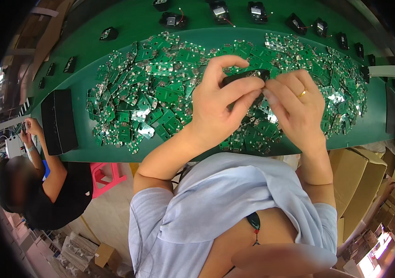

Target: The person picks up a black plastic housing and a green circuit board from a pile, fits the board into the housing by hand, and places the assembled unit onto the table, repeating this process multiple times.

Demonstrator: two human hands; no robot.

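Note:
A small black plastic housing [264,74] is held above a heap of green circuit boards [165,94]. My left hand [223,95] grips it between curled fingers and thumb, covering most of its left side. My right hand [298,104], with a ring on one finger, is closed in a pinch at the housing's right end. Its thumb and fingertips meet close to the left fingertips. Whatever lies between those right fingertips is too small or hidden to make out.
Several black housings with wires, such as this one [219,12], line the far part of the green table [84,150]. A black box [59,121] stands at the left, beside a seated co-worker [56,194]. Cardboard boxes [357,185] sit right of me, below the table edge.

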